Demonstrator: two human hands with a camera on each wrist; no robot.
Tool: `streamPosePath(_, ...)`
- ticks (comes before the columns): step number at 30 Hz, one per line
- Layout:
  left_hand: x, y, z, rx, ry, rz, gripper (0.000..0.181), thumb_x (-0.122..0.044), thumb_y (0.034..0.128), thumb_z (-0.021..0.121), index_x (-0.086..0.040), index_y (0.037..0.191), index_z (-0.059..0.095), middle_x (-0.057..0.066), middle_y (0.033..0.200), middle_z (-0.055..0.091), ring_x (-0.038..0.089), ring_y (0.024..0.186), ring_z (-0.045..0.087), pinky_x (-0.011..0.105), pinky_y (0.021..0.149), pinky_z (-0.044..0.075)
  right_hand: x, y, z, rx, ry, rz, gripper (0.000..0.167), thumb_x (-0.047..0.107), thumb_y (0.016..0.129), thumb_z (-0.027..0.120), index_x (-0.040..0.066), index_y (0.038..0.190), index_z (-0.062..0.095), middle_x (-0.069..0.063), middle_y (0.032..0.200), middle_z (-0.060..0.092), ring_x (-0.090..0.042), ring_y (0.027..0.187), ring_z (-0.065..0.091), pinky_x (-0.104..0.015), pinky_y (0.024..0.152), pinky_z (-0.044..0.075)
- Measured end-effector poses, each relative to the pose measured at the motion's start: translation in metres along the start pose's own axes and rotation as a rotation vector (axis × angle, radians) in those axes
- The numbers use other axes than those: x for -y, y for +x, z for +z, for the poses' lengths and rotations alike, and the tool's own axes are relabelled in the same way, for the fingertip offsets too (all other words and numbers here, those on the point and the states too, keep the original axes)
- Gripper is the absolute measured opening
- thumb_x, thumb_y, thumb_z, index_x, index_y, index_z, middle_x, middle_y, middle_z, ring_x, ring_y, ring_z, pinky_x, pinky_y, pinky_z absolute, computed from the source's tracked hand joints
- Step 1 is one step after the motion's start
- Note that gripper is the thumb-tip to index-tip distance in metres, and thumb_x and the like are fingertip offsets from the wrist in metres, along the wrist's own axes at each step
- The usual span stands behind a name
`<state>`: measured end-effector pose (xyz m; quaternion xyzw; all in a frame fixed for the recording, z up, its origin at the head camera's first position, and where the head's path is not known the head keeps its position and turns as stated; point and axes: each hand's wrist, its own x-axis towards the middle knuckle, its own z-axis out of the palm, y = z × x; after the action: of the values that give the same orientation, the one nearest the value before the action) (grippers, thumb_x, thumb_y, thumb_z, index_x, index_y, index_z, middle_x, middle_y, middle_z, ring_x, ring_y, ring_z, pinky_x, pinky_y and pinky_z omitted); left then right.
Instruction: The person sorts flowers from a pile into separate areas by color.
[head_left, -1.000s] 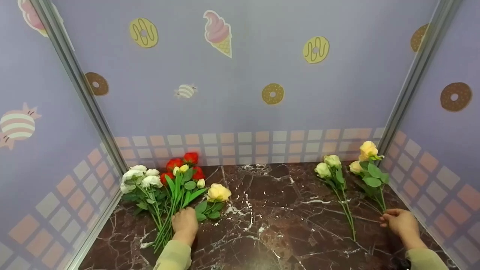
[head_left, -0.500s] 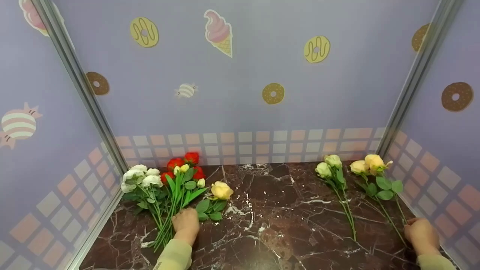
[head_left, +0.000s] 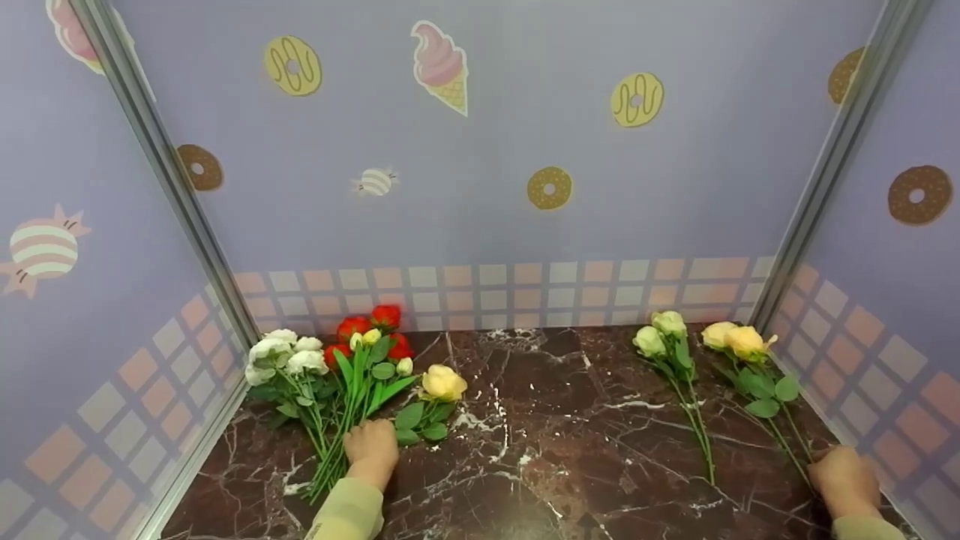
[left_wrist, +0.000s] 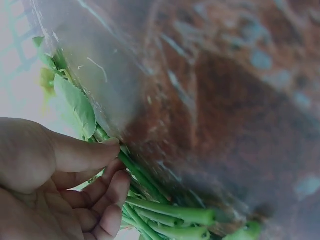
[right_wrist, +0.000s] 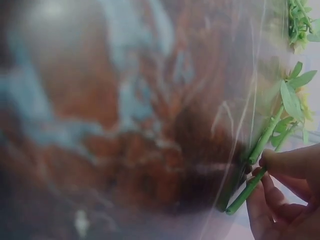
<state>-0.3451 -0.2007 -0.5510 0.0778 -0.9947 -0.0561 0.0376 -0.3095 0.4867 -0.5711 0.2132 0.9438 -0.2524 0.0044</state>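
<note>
At the left, my left hand (head_left: 371,450) pinches the stem of a yellow rose (head_left: 444,383) between thumb and fingers. In the left wrist view its green stem (left_wrist: 135,170) lies beside several other cut stems (left_wrist: 185,215). Red roses (head_left: 386,316), yellow tulip-like buds (head_left: 364,339) and white flowers (head_left: 306,363) lie around that hand. Over at the right, my right hand (head_left: 846,480) pinches the stem end (right_wrist: 245,192) of a peach-yellow rose (head_left: 746,343). A paler yellow rose (head_left: 718,334) lies against it, its stem running alongside; its stem end (right_wrist: 257,152) shows near my thumb.
Two pale green roses (head_left: 660,337) lie left of the yellow pair on the dark marbled table (head_left: 555,427). Patterned walls (head_left: 480,150) enclose the back and both sides, with metal posts (head_left: 832,165) at the corners.
My right hand has moved right and closer, lowering the peach-yellow rose from a raised position to the table beside the paler one. My left hand has stayed nearly still.
</note>
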Motion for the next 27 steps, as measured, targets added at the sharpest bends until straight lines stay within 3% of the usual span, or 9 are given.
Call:
streamPosePath(5,-0.003,0.001,-0.004,-0.001,0.015,0.014,0.015,-0.002,0.1001,0.059,0.004,0.108,0.07,0.026,0.102,0.072,0.046,0.097,0.065,0.061,0.092,0.052,0.003,0.0,0.0,0.018,-0.008,-0.016,0.041,0.017,0.083,0.067,-0.006,0.117,0.071,-0.036,0.117,0.066,-0.055,0.095,0.064,-0.059,0.075,0.057)
streamPosePath(11,-0.004,0.003,-0.006,-0.015,-0.031,0.067,0.01,0.001,0.0974,0.062,-0.001,0.098,0.072,0.021,0.094,0.074,0.042,0.087,0.069,0.06,0.086,0.056,0.002,0.002,0.001,0.014,-0.007,-0.081,0.035,0.015,0.083,0.062,-0.008,0.107,0.073,-0.031,0.105,0.071,-0.044,0.083,0.068,-0.056,0.072,0.057)
streamPosePath(15,-0.001,0.004,-0.004,-0.017,-0.118,0.071,0.013,0.003,0.0972,0.062,-0.003,0.091,0.072,0.02,0.09,0.074,0.039,0.08,0.071,0.06,0.079,0.058,0.002,0.0,0.002,0.029,-0.031,-0.088,0.036,0.016,0.087,0.061,-0.008,0.111,0.072,-0.034,0.113,0.069,-0.054,0.094,0.065,-0.06,0.078,0.057)
streamPosePath(18,-0.001,0.004,-0.005,-0.006,-0.184,0.06,0.018,0.003,0.0974,0.061,-0.003,0.082,0.069,0.017,0.081,0.071,0.032,0.071,0.067,0.052,0.067,0.056,0.003,-0.001,0.002,0.037,-0.043,-0.085,0.038,0.017,0.089,0.06,-0.008,0.116,0.07,-0.037,0.12,0.065,-0.06,0.103,0.061,-0.063,0.081,0.056)
streamPosePath(20,-0.002,0.004,-0.007,0.002,-0.221,0.049,0.025,0.004,0.0977,0.06,-0.006,0.076,0.064,0.013,0.071,0.066,0.025,0.063,0.06,0.044,0.059,0.048,0.003,-0.001,0.001,0.034,-0.044,-0.085,0.038,0.017,0.089,0.059,-0.008,0.114,0.071,-0.037,0.119,0.065,-0.06,0.102,0.062,-0.063,0.08,0.056)
streamPosePath(23,-0.004,0.005,-0.009,0.021,-0.279,0.019,0.033,0.004,0.0984,0.058,-0.009,0.068,0.056,0.009,0.062,0.055,0.019,0.057,0.044,0.038,0.057,0.034,0.004,-0.001,0.001,0.039,-0.05,-0.084,0.039,0.019,0.09,0.057,-0.009,0.114,0.071,-0.037,0.118,0.065,-0.06,0.102,0.062,-0.064,0.081,0.056)
streamPosePath(25,-0.005,0.005,-0.01,0.017,-0.303,0.01,0.029,0.003,0.0978,0.059,-0.008,0.071,0.061,0.007,0.063,0.058,0.017,0.056,0.046,0.037,0.055,0.036,0.005,-0.001,0.001,0.049,-0.055,-0.078,0.039,0.02,0.092,0.057,-0.009,0.113,0.071,-0.038,0.117,0.065,-0.06,0.103,0.061,-0.064,0.082,0.056)
streamPosePath(27,-0.006,0.005,-0.011,0.007,-0.321,0.009,0.021,0.001,0.0967,0.061,-0.007,0.079,0.07,0.007,0.07,0.067,0.018,0.059,0.055,0.038,0.056,0.045,0.006,-0.001,0.001,0.061,-0.059,-0.068,0.038,0.02,0.094,0.056,-0.01,0.111,0.071,-0.037,0.116,0.066,-0.06,0.102,0.061,-0.064,0.082,0.055)
